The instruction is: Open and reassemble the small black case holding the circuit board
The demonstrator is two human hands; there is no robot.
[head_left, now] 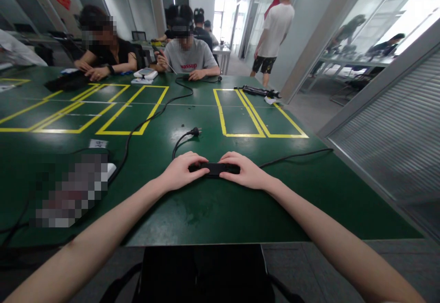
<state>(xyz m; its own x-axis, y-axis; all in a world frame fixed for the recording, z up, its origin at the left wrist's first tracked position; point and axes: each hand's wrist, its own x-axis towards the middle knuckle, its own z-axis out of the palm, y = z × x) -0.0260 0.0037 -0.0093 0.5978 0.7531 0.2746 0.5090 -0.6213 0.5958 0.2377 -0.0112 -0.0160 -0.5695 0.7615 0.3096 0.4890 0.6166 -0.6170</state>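
A black power adapter, a long flat block, rests at or just above the green table between my two hands. Fingers and thumb of my left hand close round its left end. My right hand grips the opposite end in the same way, so both ends are partly hidden. From behind my left hand a short black cord curves up to a mains plug lying on the table. A thin black cable runs from beside my right hand toward the table's right edge.
A blurred-out device lies at left, near a paper label. A long black cable crosses the table. Yellow tape outlines mark its far half, with a black folded stand there. Two people sit opposite; another stands beyond.
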